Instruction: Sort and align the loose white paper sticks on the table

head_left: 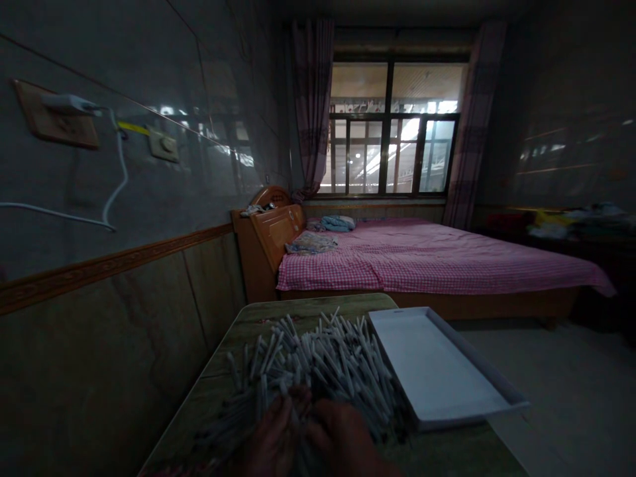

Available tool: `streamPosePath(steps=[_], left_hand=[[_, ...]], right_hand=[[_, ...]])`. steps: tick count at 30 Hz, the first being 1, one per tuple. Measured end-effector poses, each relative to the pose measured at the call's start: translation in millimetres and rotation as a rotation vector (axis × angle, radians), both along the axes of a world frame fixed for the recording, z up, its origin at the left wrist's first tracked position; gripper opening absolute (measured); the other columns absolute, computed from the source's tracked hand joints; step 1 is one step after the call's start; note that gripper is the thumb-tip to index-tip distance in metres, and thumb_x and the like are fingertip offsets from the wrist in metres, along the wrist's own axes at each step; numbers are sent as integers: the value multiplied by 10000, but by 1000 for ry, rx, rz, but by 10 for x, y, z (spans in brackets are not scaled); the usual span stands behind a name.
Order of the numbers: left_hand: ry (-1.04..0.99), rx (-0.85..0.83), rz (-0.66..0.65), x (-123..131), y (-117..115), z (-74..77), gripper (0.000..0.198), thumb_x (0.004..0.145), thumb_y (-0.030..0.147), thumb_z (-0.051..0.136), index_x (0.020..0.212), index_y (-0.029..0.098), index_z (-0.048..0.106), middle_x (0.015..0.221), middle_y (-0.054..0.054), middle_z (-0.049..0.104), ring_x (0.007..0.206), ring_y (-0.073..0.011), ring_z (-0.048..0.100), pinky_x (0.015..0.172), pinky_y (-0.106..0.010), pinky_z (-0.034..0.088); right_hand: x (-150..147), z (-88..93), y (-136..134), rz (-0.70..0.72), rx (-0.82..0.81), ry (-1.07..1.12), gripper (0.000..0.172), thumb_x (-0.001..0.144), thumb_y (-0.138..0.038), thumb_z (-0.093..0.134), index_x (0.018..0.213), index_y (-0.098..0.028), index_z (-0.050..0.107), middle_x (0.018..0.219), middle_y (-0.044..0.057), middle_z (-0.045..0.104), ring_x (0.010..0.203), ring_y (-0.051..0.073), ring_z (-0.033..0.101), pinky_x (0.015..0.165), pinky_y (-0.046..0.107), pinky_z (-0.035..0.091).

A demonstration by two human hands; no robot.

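A big heap of thin pale sticks, perhaps pens or tubes [342, 351], lies loosely on the table, pointing many ways. At its near edge, low in the head view, my left hand [271, 434] has its fingers drawn together. My right hand [342, 430] is right beside it, thumb and fingers closed in a pinch. The fingertips of both hands nearly meet over the sticks. Dim light and blur hide what lies between the fingers. To the right of the heap, a shallow white tray [442, 364] rests partly over the table's right edge.
The table [258, 315] has a green marbled top with rounded corners. Beyond it stands a bed with a pink checked sheet [422, 258] and a wooden headboard [273, 242]. A tiled wall runs along the left, where a white charger [69, 104] with a cable is plugged in.
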State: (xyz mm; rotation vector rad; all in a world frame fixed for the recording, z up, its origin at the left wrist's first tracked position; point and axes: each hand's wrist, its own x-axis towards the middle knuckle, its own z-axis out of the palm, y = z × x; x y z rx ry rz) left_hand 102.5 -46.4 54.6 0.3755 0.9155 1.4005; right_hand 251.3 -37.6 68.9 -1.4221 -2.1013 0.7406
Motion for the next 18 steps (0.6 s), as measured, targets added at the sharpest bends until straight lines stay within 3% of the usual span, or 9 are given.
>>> streamPosePath(steps=[5,11,13,15,18], left_hand=[[-29,-27,-29,106,20,-96,255,622,254,869,860,212,790,1106,-106,819,1322,-302,630,1122,-383,492],[229,155,149,-184,141,-174,469,636,411,908,1052,248,766,1246,-85,776,1301,-311,645,1131,-417,490],[316,148,109,-339,218,-281,527,588,460,918,1032,220,763,1223,-112,781,1238,-341,684,1109,-470,508],[485,155,231,-460,294,-428,538,536,487,917,980,231,753,1131,-93,806,1210,-344,695,1099,-483,508],[652,183,255,-581,356,-619,524,500,486,883,933,227,743,1066,-104,807,1139,-362,718,1025,-492,551]], right_hand=[[-21,20,47,3,-13,-70,185,899,-179,677,1056,-177,775,968,100,821,846,220,770,607,233,355],[108,149,309,-119,11,-141,144,923,-158,634,888,-136,772,870,113,807,810,224,754,576,250,306],[144,176,423,-152,23,-138,177,946,-155,606,880,-126,767,861,122,802,798,224,749,576,254,308],[169,184,498,-172,41,-129,187,965,-153,589,906,-122,764,882,128,799,820,230,750,598,258,336],[200,171,507,-174,68,-106,155,957,-143,613,1023,-144,753,987,119,796,929,237,748,685,255,411]])
